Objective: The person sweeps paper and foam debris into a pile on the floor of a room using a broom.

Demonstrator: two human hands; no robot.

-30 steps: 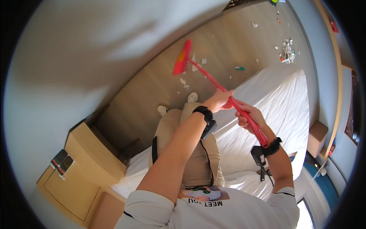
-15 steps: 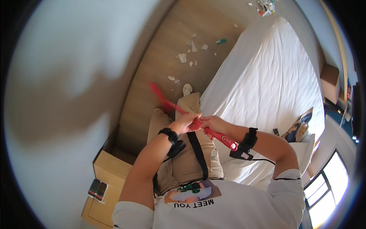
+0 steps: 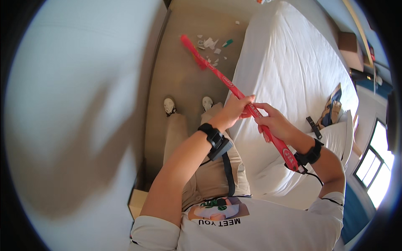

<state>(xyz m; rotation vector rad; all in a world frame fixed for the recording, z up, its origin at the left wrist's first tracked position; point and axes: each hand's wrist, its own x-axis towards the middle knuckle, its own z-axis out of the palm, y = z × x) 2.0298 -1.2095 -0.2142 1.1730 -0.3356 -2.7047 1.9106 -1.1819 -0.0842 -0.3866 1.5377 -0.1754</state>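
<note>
Both my hands grip a red broom [image 3: 228, 82] by its long handle, slanted from lower right to upper left. My left hand [image 3: 235, 110] is closed around the middle of the handle. A little lower down the handle, my right hand [image 3: 277, 123] is closed on it too. The broom's red head [image 3: 200, 62] is at the floor, slightly blurred, beside white paper scraps [image 3: 209, 43]. A small green and white piece [image 3: 227, 43] lies just right of the scraps.
To the right stands a bed with a white sheet [image 3: 276, 54]; a black remote [image 3: 313, 127] and a bag-like bundle [image 3: 333, 106] lie on it. A pale wall [image 3: 83, 83] runs along the left. My shoes [image 3: 169, 106] are on the floor below the broom head.
Both hands have moved up and to the right with the broom. Its head has swung forward, up to the scraps, and the handle now slants more steeply. The view has shifted too.
</note>
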